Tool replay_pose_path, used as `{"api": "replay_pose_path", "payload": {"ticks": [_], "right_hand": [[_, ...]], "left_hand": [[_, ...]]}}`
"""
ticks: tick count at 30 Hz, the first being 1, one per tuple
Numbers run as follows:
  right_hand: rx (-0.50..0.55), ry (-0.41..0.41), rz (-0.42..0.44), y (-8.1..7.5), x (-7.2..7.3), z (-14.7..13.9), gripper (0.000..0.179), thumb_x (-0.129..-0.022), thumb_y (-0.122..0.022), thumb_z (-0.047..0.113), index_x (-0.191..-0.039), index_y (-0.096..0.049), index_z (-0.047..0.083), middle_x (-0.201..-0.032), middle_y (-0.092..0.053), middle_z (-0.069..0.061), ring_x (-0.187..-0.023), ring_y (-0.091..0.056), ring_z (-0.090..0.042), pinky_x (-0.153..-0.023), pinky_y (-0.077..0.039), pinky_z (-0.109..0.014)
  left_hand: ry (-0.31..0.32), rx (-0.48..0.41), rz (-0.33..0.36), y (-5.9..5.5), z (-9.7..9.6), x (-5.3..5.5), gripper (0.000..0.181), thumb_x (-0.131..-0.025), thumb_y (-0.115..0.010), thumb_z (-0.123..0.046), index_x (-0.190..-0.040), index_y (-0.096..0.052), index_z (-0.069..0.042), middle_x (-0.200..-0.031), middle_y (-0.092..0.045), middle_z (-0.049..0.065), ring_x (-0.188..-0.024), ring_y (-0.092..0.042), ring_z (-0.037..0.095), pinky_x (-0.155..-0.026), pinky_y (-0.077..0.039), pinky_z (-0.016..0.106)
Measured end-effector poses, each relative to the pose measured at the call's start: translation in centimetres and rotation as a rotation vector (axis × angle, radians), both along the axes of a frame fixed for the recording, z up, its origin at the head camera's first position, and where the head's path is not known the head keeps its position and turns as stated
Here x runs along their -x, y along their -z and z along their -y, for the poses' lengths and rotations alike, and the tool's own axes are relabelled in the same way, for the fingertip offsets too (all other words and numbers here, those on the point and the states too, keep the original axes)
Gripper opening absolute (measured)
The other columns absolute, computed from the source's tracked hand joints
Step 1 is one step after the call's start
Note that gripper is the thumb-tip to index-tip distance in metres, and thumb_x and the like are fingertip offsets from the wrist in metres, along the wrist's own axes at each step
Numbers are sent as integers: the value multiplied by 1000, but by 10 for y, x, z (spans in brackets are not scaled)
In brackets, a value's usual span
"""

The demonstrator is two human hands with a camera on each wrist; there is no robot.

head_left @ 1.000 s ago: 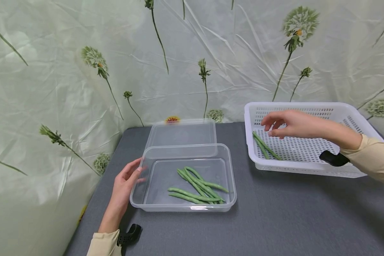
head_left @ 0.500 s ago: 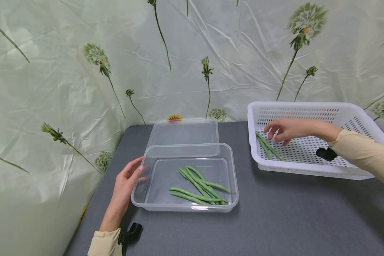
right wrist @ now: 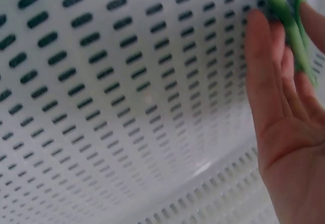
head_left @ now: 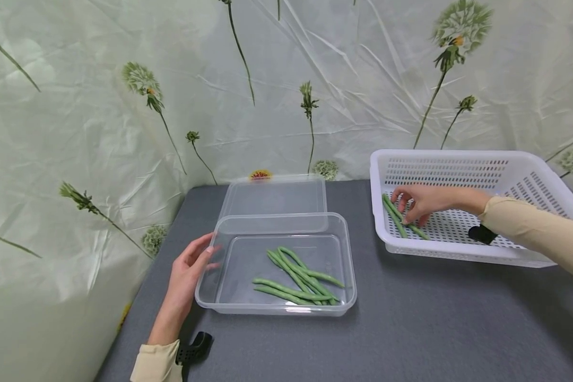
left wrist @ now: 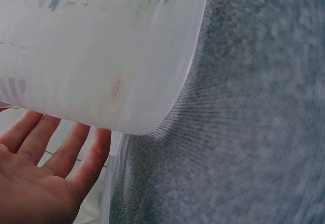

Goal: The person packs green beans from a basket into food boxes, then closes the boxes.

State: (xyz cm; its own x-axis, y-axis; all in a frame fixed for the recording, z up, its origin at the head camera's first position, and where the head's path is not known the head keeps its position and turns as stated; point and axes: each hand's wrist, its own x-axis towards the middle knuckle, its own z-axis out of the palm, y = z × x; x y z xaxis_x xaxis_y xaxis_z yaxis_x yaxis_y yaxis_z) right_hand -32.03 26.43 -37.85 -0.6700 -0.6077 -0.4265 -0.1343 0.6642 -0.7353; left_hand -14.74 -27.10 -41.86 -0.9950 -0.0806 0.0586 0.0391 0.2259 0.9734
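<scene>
Two green beans [head_left: 392, 213] lie at the left end of the white slotted basket [head_left: 463, 248]. My right hand [head_left: 422, 203] reaches down into the basket and pinches one green bean [right wrist: 297, 46], thumb on one side and fingertips on the other. The second bean lies close beside it. On the left, my left hand [head_left: 185, 273] rests against the side of a clear plastic container [head_left: 346, 265], fingers extended along its wall. Inside the container, several green beans [head_left: 296, 278] lie in a loose crossing pile toward the right.
A clear flat lid [head_left: 277, 193] lies behind the container, partly hidden by its back wall. The dark grey table [head_left: 387, 323] meets a plastic sheet [head_left: 248, 127] printed with dandelions at the back and left.
My right hand has lowered into the basket onto the beans, and one bean there has shifted slightly right. My left hand stays at the container's side. The head view has shifted slightly.
</scene>
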Motion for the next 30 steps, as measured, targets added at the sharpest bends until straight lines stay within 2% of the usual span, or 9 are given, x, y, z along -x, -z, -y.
{"api": "replay_pose_path", "payload": {"ticks": [4,11,15,22,30], "right_hand": [[3,10,-19,3,-2,2,56,-85,-74,1,-126,-37,-5,-103,-50,-16,-75,-60,-24,-61,-57,-40],[36,30,6,2,-3,-4,54,-87,-68,-3,-131,-38,-5,-107,-50,-18,-81,-59,-25,-61,-57,-41],[50,7,-38,-2,-4,-6,55,-88,-63,-5,-137,-39,-8,-110,-53,-19,-84,-59,-25,-62,-57,-41],[46,15,-41,-18,-4,-8,60,-91,-60,-3,-145,-36,-7,-124,-51,-23,-101,-58,-28,-70,-58,-42],[64,37,-65,-45,-10,-12,61,-93,-61,0,-147,-33,-5,-123,-55,-23,-98,-62,-27,-69,-58,-41]], "left_hand": [[3,1,6,0,0,0,47,-103,-54,-29,-144,-47,-8,-146,-47,13,-122,-57,21,-84,-55,32],[1,7,3,-1,-1,0,46,-103,-54,-28,-144,-47,-9,-146,-48,12,-121,-57,19,-84,-55,32],[-4,15,5,-2,-1,-1,45,-103,-54,-28,-144,-47,-8,-145,-49,11,-121,-57,19,-84,-55,32],[-11,23,10,-2,-1,-2,44,-104,-53,-26,-144,-48,-9,-145,-49,10,-121,-57,20,-84,-54,32],[-6,21,2,-3,-1,-2,43,-104,-53,-25,-144,-48,-9,-144,-49,10,-121,-57,21,-84,-55,32]]}}
